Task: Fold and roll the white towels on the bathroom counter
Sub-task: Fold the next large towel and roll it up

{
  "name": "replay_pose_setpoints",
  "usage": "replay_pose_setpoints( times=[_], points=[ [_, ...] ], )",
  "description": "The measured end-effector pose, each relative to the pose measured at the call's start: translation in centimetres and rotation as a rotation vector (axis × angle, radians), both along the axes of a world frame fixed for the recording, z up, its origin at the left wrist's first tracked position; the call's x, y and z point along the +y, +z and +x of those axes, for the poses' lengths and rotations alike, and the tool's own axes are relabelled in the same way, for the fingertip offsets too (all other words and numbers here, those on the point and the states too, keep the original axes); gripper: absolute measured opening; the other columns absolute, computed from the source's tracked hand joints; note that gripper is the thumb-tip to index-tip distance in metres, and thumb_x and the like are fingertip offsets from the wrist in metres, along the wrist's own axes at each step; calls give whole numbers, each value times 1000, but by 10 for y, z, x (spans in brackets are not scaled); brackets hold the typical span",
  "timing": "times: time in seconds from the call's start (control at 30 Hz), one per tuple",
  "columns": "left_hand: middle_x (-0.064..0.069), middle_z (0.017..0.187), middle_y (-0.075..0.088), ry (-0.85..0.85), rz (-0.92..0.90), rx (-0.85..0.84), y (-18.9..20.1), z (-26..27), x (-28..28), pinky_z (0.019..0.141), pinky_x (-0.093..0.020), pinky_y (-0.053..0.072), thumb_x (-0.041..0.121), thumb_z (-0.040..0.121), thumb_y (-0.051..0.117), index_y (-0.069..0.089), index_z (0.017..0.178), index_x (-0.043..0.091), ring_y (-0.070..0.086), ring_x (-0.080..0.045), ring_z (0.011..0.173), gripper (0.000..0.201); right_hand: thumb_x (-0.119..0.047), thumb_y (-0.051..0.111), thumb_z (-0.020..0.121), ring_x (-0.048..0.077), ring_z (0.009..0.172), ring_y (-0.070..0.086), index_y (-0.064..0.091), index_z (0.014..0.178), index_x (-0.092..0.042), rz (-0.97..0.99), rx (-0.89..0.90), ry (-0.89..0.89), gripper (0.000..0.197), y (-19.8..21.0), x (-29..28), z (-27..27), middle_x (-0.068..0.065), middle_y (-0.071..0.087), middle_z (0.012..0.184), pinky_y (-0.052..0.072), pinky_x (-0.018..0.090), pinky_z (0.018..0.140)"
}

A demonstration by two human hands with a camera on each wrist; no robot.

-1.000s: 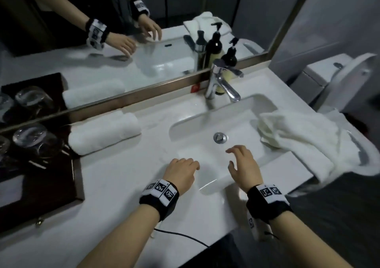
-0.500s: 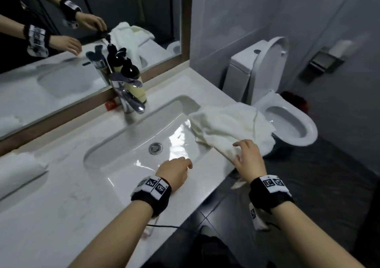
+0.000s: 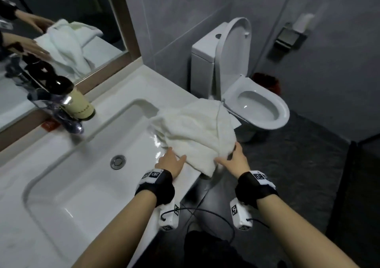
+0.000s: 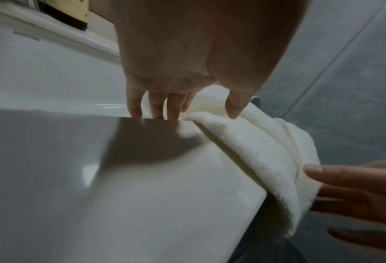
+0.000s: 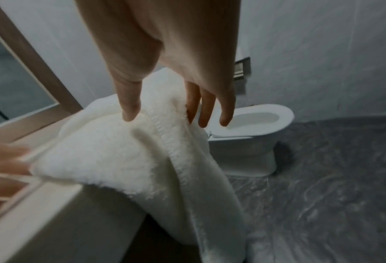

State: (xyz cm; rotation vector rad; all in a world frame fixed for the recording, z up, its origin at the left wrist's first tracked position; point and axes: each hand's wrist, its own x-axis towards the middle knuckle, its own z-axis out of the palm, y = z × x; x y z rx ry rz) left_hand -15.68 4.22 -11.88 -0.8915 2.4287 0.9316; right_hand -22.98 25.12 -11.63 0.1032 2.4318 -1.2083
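A crumpled white towel lies on the right end of the white counter, and one corner hangs over the front edge. My left hand is at the towel's near left edge: its thumb rests on the cloth and its straight fingers touch the basin rim. My right hand holds the overhanging fold, thumb on top and fingers behind it. In the left wrist view the towel drapes over the counter corner.
The sink basin with its drain fills the left. A chrome tap and a soap bottle stand by the mirror. An open toilet stands just right of the counter. Cables hang from my wrists.
My view has swung right, so the rolled towel at the left is out of sight. Both hands moved from the basin's front edge to the crumpled towel, and the right hand took hold of it.
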Motion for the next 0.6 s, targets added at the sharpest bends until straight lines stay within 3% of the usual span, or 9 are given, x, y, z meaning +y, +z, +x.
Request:
replay_pose_setpoints(
  times=[0.1,0.23,0.33,0.4,0.5,0.6],
  points=[
    [-15,139,47,66,134,-2,-8,-15,-1,105,-43,35,49,91,45,34,138,8,45,-34,126,63,-27,82,69,23,108,55,40,133,-8,15,-65,-19,79,-5,-7,-5,10,57,125,42,25,82],
    [-17,137,49,119,177,99,-9,-27,-2,103,-34,36,30,91,56,41,133,1,47,-31,124,53,-30,74,77,27,107,56,54,115,-6,126,-109,45,50,-5,-6,-10,8,61,113,41,27,79],
    [-15,128,55,250,270,292,1,-30,-5,97,-30,38,18,90,59,50,126,2,51,-28,117,40,-21,64,82,25,88,58,59,96,-3,136,23,60,23,-2,-5,-10,12,65,95,37,27,70],
    [-15,126,55,334,371,378,10,-32,-4,99,-33,40,17,91,58,49,126,3,52,-29,115,38,-16,58,84,21,78,53,55,86,-7,29,63,-6,9,0,-9,-8,5,60,80,35,26,67],
    [-15,122,58,542,713,409,27,-34,-1,102,-42,42,13,92,51,51,123,4,53,-30,115,33,-11,48,87,19,84,52,49,93,-13,-198,23,-214,7,6,-20,-11,-6,54,80,37,26,76],
    [-13,94,63,688,1067,481,44,-28,-2,84,-39,46,1,88,48,58,101,7,57,-29,96,17,-11,43,85,22,91,53,50,95,-11,-397,-34,-354,13,16,-36,-17,1,56,87,42,29,78]
  ],
)
